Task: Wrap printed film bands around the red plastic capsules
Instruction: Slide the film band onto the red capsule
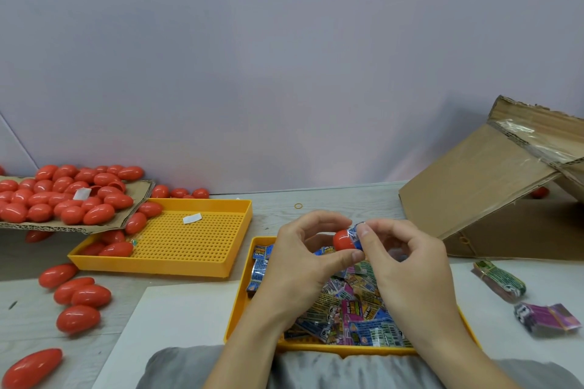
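While the left hand (303,249) pinches the red capsule (343,240) and the right hand's (407,257) fingers (363,230) pinch the blue film band (356,235) half on, the band may crumple or slip off.

Counts: 2 hands, left (300,259) & right (407,265), w/ 1 red capsule (343,240) between them, 1 film band (357,235) on it. 2 yellow trays: far-left one (221,249) held approx. 6 capsules; near one (240,303) held a band heap too jumbled to count. Cardboard sheet (139,196), far left: 30+ capsules. Loose on table (347,196): approx. 5 near left. 2 band bundles (499,281) right. 1 cardboard box (480,180).
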Tool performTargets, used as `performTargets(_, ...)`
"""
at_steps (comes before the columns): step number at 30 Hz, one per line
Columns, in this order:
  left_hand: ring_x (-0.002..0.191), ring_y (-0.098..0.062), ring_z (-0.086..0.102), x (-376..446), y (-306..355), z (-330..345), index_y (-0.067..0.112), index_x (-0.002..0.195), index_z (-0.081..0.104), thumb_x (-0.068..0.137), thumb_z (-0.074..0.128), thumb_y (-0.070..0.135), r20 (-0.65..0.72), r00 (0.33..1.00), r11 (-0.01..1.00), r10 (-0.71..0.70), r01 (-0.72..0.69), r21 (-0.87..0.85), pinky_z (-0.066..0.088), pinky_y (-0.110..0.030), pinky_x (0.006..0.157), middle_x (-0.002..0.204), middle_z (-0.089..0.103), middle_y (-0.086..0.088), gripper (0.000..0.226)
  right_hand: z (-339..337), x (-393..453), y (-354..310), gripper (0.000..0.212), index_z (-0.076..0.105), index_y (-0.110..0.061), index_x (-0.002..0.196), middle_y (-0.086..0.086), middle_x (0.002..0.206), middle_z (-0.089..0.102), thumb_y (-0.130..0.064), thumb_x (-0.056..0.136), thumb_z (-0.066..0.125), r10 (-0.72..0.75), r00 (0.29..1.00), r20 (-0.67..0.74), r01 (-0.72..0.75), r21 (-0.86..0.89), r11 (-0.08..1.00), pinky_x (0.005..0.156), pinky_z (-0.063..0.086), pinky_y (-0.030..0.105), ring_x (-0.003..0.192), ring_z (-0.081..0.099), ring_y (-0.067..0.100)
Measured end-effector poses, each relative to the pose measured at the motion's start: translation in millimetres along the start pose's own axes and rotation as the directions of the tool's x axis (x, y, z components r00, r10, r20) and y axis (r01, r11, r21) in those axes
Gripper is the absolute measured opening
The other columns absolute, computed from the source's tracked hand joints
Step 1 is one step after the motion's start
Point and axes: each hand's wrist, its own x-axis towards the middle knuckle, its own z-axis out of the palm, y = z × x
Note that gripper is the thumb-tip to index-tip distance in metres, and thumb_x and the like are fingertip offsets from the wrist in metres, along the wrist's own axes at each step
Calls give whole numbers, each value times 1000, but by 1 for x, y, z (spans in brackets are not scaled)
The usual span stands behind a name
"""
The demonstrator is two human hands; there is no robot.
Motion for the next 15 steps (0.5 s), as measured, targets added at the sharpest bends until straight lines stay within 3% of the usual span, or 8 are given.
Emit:
performTargets(4, 96, -17, 71, 0, 0, 0, 24, 96, 72, 75, 85, 13, -7, 1000, 1000, 0, 0, -12, 58, -28, 76, 101, 74, -2, 27, 1, -1, 1, 4, 73, -29, 85, -9, 83, 65, -26, 84, 72, -7, 1000, 6, 8, -30, 1000, 63, 46, 15, 76, 61, 9)
performTargets(8, 97, -19, 71, 0, -1, 0, 18, 100, 71, 75, 84, 12, -27, 1000, 1000, -7, 6, -29, 60, -36, 82, 102, 74, -4, 28, 3, -3, 4, 15, 71, -29, 96, -14, 92, 59, -21, 84, 68, -35, 999, 18, 37, -101, 994, 63, 46, 23, 77, 60, 11)
performTargets(11, 98, -21, 71, 1, -1, 0, 15, 101, 70, 76, 83, 9, -46, 999, 999, -13, 11, -33, 59, -41, 85, 102, 74, -5, 28, 2, -5, 4, 27, 68, -31, 102, -17, 96, 56, -12, 82, 67, -80, 995, 56, 90, -201, 975, 60, 42, 13, 70, 56, 10)
performTargets(15, 97, -25, 71, 2, -1, 1, 13, 100, 71, 75, 83, 5, -73, 997, 998, -11, 7, -60, 59, -47, 86, 101, 74, -7, 29, 3, -8, 0, 41, 58, -39, 109, -20, 100, 50, -13, 80, 70, -131, 986, 108, 158, -306, 939, 69, 40, 5, 80, 50, -3)
